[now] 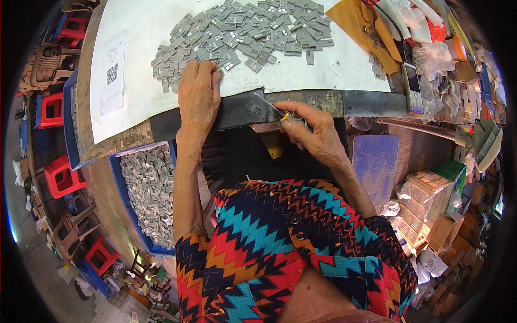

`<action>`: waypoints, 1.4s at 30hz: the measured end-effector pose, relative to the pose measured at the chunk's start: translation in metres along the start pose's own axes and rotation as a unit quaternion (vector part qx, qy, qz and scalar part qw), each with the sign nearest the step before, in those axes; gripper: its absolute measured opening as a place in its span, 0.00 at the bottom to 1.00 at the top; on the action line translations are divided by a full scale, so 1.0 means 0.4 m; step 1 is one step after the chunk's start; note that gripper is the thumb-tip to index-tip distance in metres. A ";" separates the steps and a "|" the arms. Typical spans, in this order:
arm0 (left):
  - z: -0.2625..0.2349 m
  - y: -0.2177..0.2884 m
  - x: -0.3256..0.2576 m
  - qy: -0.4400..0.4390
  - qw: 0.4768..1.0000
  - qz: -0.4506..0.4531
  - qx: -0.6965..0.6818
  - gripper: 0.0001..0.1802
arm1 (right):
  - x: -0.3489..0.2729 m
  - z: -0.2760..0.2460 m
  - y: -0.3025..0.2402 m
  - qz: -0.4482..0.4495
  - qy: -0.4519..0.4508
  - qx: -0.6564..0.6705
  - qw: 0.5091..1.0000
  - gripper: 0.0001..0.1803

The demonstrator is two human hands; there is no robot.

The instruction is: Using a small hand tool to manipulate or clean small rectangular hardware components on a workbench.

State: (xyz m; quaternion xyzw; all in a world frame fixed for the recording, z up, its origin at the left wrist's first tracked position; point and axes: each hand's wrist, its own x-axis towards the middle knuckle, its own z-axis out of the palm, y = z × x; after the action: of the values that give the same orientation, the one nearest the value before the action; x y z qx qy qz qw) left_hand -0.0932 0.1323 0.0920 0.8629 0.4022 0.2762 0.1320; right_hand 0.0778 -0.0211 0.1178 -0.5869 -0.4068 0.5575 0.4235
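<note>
A blue tray [119,177] full of small grey plastic parts sits below and left of the white sheet [145,86] that covers the worktable. The left hand [198,94] lies flat on the sheet's near edge, fingers loosely together, fingertips touching the near rim of the heap of grey parts [245,35] spread across the sheet. Just right of it, off the sheet's edge, the right hand [312,132] pinches a thin, yellow-handled tool [276,110] between thumb and fingers.
</note>
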 end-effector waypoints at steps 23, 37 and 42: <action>0.009 0.107 -0.046 -0.058 0.724 -0.252 -0.640 0.14 | 0.046 0.015 -0.016 -0.226 0.073 -0.142 0.961 0.16; 0.006 0.117 -0.055 -0.057 0.830 -0.237 -0.502 0.10 | 0.048 0.029 -0.008 -0.222 0.074 -0.152 0.960 0.16; -0.001 0.137 -0.054 -0.018 0.905 -0.208 -0.371 0.07 | 0.044 0.037 -0.012 -0.224 0.084 -0.161 0.957 0.16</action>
State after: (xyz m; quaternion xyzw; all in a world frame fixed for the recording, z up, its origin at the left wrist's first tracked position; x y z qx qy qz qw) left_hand -0.0709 0.0805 0.1089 0.6532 0.4380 0.3562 0.5045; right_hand 0.0638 -0.0023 0.1167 -0.5858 -0.5752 0.3240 0.4701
